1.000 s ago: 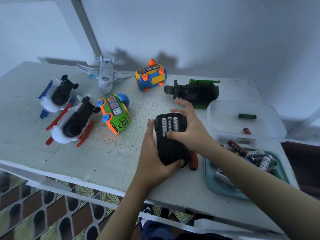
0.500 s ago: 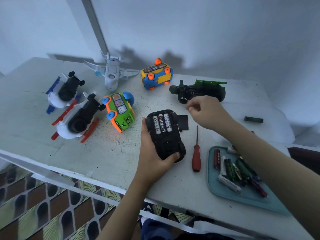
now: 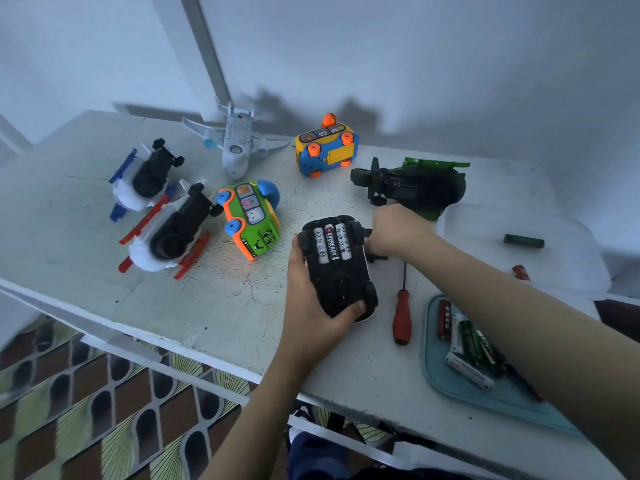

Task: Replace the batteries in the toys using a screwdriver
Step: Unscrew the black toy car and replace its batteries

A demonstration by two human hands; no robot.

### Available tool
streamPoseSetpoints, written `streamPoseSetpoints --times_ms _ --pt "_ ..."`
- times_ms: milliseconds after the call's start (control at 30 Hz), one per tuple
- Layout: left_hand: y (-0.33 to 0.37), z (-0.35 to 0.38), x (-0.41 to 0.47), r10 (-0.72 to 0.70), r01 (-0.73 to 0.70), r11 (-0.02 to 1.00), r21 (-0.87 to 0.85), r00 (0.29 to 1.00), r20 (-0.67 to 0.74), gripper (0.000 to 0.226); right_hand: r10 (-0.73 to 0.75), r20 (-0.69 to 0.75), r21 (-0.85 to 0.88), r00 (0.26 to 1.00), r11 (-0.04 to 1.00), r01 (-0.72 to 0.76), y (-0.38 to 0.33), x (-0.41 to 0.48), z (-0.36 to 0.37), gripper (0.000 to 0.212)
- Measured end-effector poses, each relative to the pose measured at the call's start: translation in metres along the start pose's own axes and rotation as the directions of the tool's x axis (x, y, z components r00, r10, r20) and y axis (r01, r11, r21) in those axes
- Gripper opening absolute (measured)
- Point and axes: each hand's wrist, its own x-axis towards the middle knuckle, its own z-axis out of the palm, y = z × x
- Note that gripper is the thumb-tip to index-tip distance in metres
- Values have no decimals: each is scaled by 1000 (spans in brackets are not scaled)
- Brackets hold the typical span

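White counter (image 3: pixel 86 265) carries a green bus (image 3: pixel 251 220) at ten o'clock from the car (image 3: pixel 341 282), which we take to be the toy in hand. It lies belly-up near the front edge, and our left hand (image 3: pixel 308 317) grips it, thumb hooked over the near end, fingers along its left flank. Three batteries (image 3: pixel 331 244) show in the uncovered bay. At three o'clock from the bay our right hand (image 3: pixel 398 230) is curled down over a black cover (image 3: pixel 376 257); its fingertips are hidden, so we cannot tell whether it has pinched the piece or only rests on it. The screwdriver (image 3: pixel 401 317) lies untouched at four o'clock from the car, and a tray (image 3: pixel 429 341) of loose batteries (image 3: pixel 464 344) sits further right.

Tip the car while the bay is bare and the batteries may slide out. Seat the cover crooked and its screw hole would likely miss, so the screw could cross-thread. We see no screw anywhere; if it is loose, a sweep of our right forearm could send it, or the screwdriver, off the front edge.
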Motion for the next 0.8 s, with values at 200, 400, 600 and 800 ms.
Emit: streamPoseSetpoints --times_ms 200,400,600,800 --pt "-1 0 1 4 -4 1000 7 1000 1 116 7 28 -8 1000 1000 -7 -2 1 -6 35" --pt "-4 0 2 8 -8 1000 -6 1000 3 116 -23 5 -62 1000 998 23 -3 3 -10 43" --pt "-5 0 3 29 -29 1000 -11 999 25 115 -34 -76 -149 997 989 22 2 3 -14 43" --pt "-2 0 1 37 -36 999 -32 999 38 112 8 -74 -178 997 984 -21 4 -6 -22 20"
